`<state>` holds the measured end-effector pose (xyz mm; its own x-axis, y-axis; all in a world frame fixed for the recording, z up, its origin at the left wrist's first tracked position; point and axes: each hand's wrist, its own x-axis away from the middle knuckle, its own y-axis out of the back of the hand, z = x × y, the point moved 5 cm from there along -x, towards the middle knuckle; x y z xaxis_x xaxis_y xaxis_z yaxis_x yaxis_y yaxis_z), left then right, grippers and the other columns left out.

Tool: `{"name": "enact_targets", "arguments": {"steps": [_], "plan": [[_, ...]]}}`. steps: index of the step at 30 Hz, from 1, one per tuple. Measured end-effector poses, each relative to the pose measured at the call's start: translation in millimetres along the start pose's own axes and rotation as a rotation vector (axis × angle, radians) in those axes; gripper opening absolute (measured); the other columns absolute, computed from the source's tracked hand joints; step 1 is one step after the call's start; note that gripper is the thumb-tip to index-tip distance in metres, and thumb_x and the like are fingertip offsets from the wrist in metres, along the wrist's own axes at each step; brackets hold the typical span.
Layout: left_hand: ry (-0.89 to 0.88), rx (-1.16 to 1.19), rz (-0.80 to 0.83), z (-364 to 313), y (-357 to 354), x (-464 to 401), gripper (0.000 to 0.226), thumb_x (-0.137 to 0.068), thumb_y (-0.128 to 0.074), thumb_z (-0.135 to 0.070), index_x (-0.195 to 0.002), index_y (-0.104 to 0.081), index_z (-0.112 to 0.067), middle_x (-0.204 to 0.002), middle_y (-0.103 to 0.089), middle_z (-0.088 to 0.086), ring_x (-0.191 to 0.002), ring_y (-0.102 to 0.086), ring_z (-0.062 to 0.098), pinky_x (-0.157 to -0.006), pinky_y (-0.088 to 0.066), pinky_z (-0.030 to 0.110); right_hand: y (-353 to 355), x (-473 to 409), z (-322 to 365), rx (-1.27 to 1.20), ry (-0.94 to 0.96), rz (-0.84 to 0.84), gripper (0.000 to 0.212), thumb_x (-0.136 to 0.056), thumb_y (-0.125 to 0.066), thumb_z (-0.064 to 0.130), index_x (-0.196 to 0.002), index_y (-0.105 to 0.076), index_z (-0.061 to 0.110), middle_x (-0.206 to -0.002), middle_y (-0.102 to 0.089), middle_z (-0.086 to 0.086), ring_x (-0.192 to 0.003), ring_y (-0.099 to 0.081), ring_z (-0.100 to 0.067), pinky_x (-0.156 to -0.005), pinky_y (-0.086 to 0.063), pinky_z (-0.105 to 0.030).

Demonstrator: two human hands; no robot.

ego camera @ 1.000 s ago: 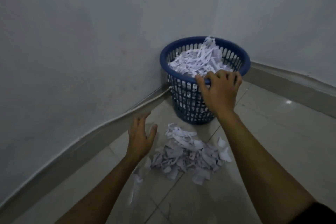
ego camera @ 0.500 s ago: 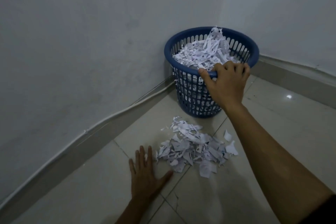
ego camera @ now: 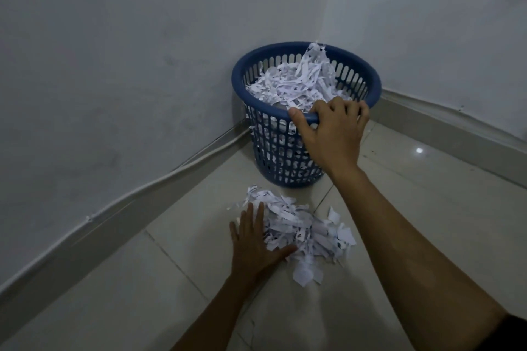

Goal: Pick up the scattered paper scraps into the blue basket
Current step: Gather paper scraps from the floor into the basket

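While the right hand [ego camera: 332, 134] grips the blue basket [ego camera: 256, 107] rim, the nearer left hand [ego camera: 255, 242] lies flat and open, the paper scraps [ego camera: 302, 232] touching its right side.

Dim bluish light, floor glare, wide-angle bending

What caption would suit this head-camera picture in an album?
Right hand grips the round blue plastic basket of paper shreds; left hand lies flat against white paper scraps on the tiled floor.

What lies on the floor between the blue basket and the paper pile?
Only bare floor tile separates the blue basket from the paper pile, in the head view.
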<state>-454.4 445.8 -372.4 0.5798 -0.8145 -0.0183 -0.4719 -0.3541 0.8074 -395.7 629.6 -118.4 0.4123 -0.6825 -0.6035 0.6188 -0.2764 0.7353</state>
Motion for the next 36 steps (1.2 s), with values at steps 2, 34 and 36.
{"name": "enact_targets", "arguments": {"steps": [2, 34, 36], "plan": [[0.002, -0.056, 0.019, -6.4, -6.1, -4.1, 0.123, -0.060, -0.024, -0.103, -0.157, 0.001, -0.032, -0.165, 0.003, -0.003, -0.152, 0.006, 0.018, -0.120, 0.015, 0.047, -1.5, -1.2, -1.0, -0.002, -0.005, 0.006, 0.066, -0.092, -0.031, 0.077, -0.092, -0.067, 0.022, -0.101, -0.060, -0.001, -0.111, -0.047, -0.025, -0.113, -0.024, -0.050], [0.025, 0.672, 0.062, -54.4, 147.4, -16.2, 0.024, -0.088, -0.073, -0.019, -0.092, -0.070, 0.004, -0.087, -0.074, 0.016, -0.076, -0.069, 0.020, -0.068, -0.055, 0.034, 9.9, -2.6, -17.8, -0.018, -0.009, 0.081, 0.065, -0.092, -0.029, 0.077, -0.088, -0.066, 0.024, -0.103, -0.060, -0.003, -0.109, -0.047, -0.028, -0.113, -0.021, -0.049], [0.005, 0.702, 0.052, -73.5, 175.6, -19.9, 0.019, -0.090, -0.069, -0.013, -0.093, -0.071, 0.005, -0.086, -0.075, 0.014, -0.074, -0.069, 0.017, -0.064, -0.053, 0.027, 11.4, 0.9, -19.4, 0.000, 0.002, 0.066, 0.065, -0.092, -0.031, 0.077, -0.086, -0.066, 0.023, -0.100, -0.060, -0.004, -0.104, -0.047, -0.028, -0.109, -0.025, -0.047]]}}
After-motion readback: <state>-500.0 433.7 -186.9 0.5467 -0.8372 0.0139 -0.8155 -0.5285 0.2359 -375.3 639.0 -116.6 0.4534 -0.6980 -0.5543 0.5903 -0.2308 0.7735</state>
